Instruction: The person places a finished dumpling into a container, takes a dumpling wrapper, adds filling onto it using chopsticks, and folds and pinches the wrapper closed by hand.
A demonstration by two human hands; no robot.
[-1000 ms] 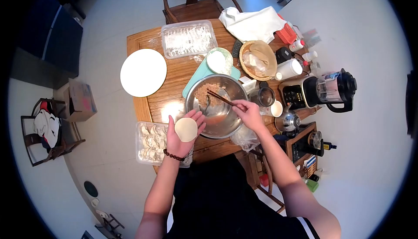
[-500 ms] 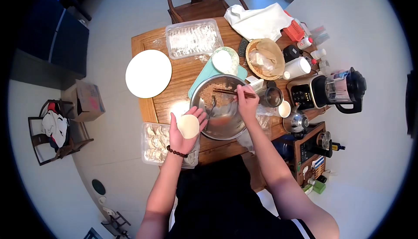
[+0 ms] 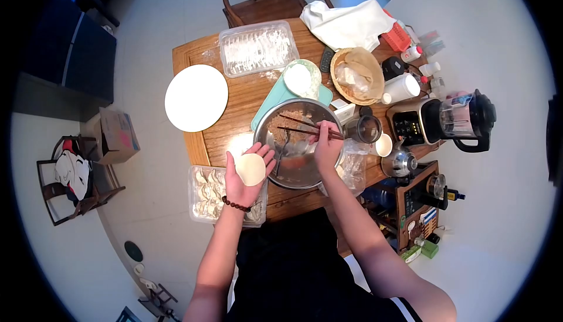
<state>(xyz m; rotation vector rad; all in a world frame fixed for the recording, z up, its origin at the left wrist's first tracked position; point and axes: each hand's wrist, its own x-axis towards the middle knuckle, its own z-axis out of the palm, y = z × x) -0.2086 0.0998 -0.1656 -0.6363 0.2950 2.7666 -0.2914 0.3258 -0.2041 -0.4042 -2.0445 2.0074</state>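
Observation:
My left hand is palm up with its fingers stretched out, and a round dumpling wrapper lies flat on it. In my right hand is a pair of wooden chopsticks, their tips apart over the meat filling. That filling sits toward the far side of a large steel bowl. A dark utensil, perhaps a spoon, also rests in the bowl. Below my left hand, a clear plastic tray holds several folded dumplings, partly hidden by my wrist.
A white round plate lies at left. Behind are a floured plastic tray and a bowl of white flour on a teal board. A wicker basket, a blender and a kettle stand at right.
The chopstick tips have spread apart over the filling, and my right hand has moved slightly left and down. My left hand still bears the wrapper; the view has shifted slightly.

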